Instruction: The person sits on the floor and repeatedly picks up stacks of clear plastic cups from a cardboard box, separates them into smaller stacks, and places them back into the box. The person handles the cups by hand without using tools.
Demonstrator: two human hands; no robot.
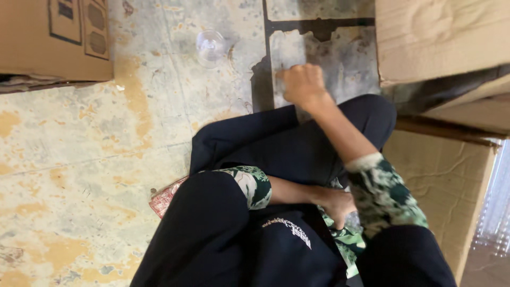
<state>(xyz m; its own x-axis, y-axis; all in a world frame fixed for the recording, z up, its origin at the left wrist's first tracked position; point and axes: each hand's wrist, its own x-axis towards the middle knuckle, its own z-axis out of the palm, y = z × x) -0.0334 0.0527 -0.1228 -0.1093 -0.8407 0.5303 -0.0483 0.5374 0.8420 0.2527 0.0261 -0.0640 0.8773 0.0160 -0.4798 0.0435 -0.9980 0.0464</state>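
My right hand [302, 84] reaches out over my knee to the stained floor, its fingers curled shut, and I see nothing in it. A small clear glass [211, 48] stands on the floor to the left of that hand, apart from it. My left hand [336, 204] rests in my lap between my dark trouser legs, against green patterned cloth. Its fingers are partly hidden, so whether it holds anything is unclear.
A cardboard box [53, 42] sits at the top left, another [441, 37] at the top right, and a flat cardboard sheet [446, 175] on the right. A red patterned item [164, 197] pokes out from under my leg. The concrete floor [79, 159] is worn and yellow-stained.
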